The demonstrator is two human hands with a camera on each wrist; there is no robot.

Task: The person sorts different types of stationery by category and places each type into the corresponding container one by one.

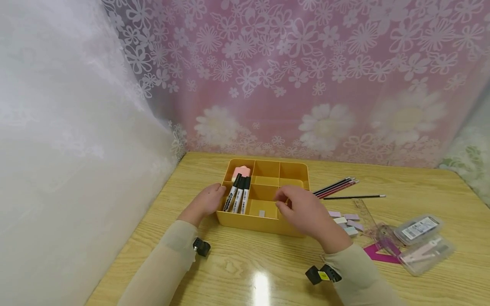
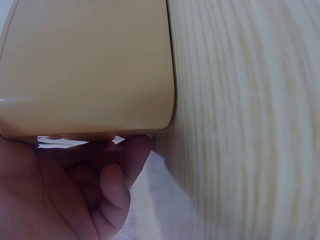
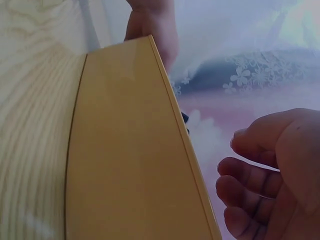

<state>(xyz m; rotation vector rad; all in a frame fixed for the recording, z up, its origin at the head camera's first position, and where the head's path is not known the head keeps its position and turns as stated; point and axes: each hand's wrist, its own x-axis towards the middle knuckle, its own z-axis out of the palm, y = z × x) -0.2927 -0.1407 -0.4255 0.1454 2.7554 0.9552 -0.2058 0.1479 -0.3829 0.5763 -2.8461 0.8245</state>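
Note:
A yellow compartment box [image 1: 252, 220] stands on the table. My left hand [image 1: 210, 198] rests against its left side; in the left wrist view the fingers [image 2: 117, 185] touch that wall, some of them bent. Above the front right part of the box is my right hand [image 1: 306, 210], its fingers loosely bent with nothing visible between them. Several black-capped markers [image 1: 238, 195] lean in the front left compartment. A pink-topped item [image 1: 242, 171] sits behind them. In the front middle compartment lies a small grey block [image 1: 262, 213].
Right of the box lie several pencils [image 1: 337, 187], a lone dark pencil [image 1: 354, 197] and several pastel eraser-like blocks [image 1: 353, 217]. Farther right are a clear ruler [image 1: 365, 214], a magenta set square [image 1: 383, 253] and two clear cases [image 1: 419, 229]. A flowered curtain [image 1: 291, 76] hangs behind the table.

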